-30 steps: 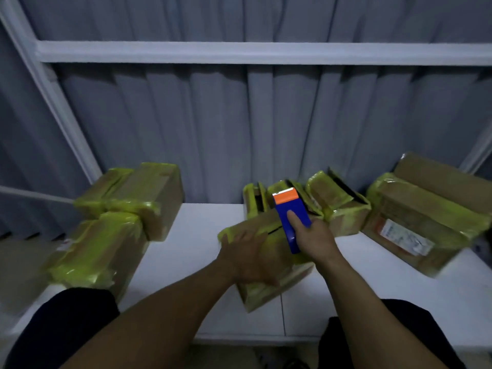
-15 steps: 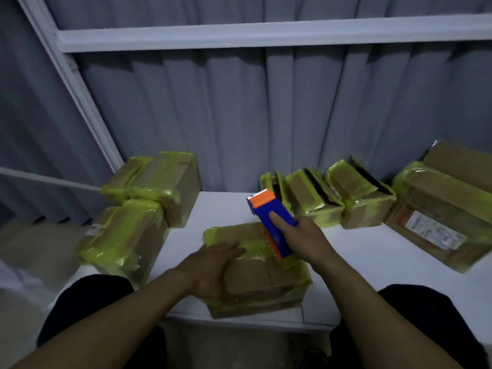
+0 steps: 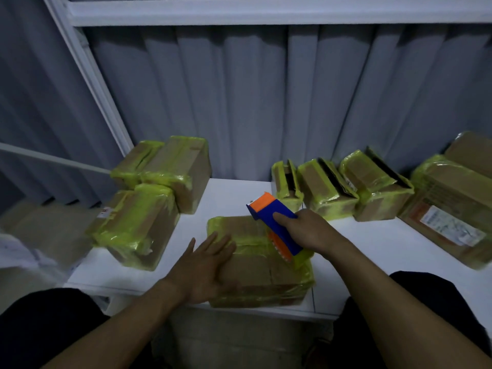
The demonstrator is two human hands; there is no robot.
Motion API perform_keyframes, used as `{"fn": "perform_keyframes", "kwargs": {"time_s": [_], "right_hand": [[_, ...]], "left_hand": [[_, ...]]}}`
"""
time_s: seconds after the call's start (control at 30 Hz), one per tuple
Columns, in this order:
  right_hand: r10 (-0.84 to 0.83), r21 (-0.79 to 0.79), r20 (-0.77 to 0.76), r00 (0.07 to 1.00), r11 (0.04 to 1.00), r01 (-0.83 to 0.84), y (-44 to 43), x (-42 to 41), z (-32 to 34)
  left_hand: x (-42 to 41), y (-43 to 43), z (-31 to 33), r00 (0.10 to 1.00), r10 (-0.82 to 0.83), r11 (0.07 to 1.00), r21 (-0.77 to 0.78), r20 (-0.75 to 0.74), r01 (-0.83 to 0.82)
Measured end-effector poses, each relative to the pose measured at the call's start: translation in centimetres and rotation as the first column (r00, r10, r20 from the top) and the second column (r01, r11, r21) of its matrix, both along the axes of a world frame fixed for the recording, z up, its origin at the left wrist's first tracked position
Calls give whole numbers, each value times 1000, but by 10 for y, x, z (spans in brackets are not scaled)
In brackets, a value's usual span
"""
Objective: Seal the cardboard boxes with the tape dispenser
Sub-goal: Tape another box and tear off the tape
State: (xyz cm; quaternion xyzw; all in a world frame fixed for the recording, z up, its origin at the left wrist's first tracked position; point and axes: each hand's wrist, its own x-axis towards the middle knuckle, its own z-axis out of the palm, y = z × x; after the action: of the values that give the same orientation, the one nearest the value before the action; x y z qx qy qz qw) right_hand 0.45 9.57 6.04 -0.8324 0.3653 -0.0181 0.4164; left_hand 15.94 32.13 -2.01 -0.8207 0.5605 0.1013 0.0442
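Head view: our right hand (image 3: 310, 230) grips the blue tape dispenser (image 3: 277, 225) over a cardboard box (image 3: 255, 265) on the white table (image 3: 372, 241); our left hand (image 3: 205, 265) rests on it, fingers (image 3: 213, 242) relaxed.

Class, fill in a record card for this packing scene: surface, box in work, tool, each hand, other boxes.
Surface: white table
Box in work: cardboard box, yellow tape on its edges, at the near table edge
Tool: blue and orange tape dispenser, lower end at the box top
Left: left hand, fingers straight, resting on the box
Right: right hand grips the dispenser
Other boxes: taped stack at left; three small boxes at the back; large box at right
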Motion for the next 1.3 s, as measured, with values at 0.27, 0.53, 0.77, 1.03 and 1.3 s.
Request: {"fn": "perform_keyframes", "kwargs": {"time_s": [0.27,0.53,0.77,1.03,1.3], "right_hand": [[132,-27,56,990,991,-130,-3,38,23],[157,29,114,981,986,-161,-16,59,20],[224,37,27,974,974,-225,-20,70,4],[207,-34,67,976,978,-205,-17,83,15],[312,-31,284,906,948,-317,-11,72,23]], "left_hand": [[26,4,0,995,50,995,-89,82,-42],[57,2,8,998,47,986,-161,29,-41],[47,-2,-9,996,87,991,-106,10,-85],[57,-19,11,827,291,877,-210,-481,-431],[34,-34,86,59,8,388,-52,-998,-920]]}}
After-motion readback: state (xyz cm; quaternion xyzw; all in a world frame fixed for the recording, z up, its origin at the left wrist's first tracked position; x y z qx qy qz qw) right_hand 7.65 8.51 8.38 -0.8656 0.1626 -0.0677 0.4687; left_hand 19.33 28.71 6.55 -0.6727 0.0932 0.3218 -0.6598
